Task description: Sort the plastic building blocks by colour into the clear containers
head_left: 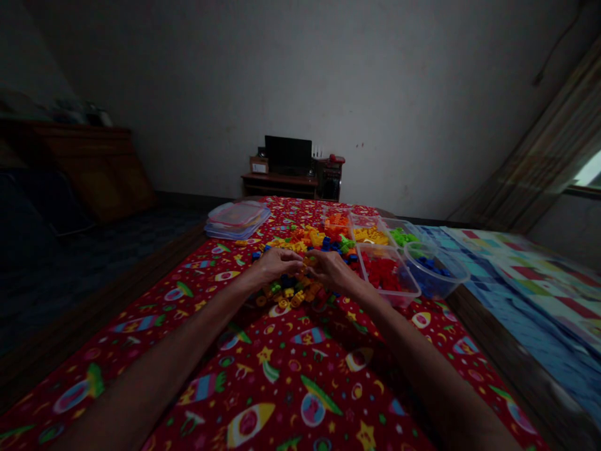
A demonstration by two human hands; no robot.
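Observation:
Both hands meet over a pile of mixed toy building blocks (295, 299) on a red patterned cloth. At the pile's left side, my left hand (276, 263) is closed, thumb and fingers pressed together; what they grip, if anything, is hidden. Opposite it, my right hand (328, 269) pinches a yellow building block (308, 260) by its fingertips. To the right stand clear plastic containers of sorted blocks: red blocks (382, 274), yellow blocks (370, 235), orange blocks (337, 222), green blocks (404, 237) and blue blocks (429, 266).
Stacked plastic lids (237, 219) lie at the cloth's far left. The round tub (439, 287) sits by the table's right edge, beside a bed with a patterned cover (539, 269). Against the wall, a desk (279, 181) carries a monitor (288, 155).

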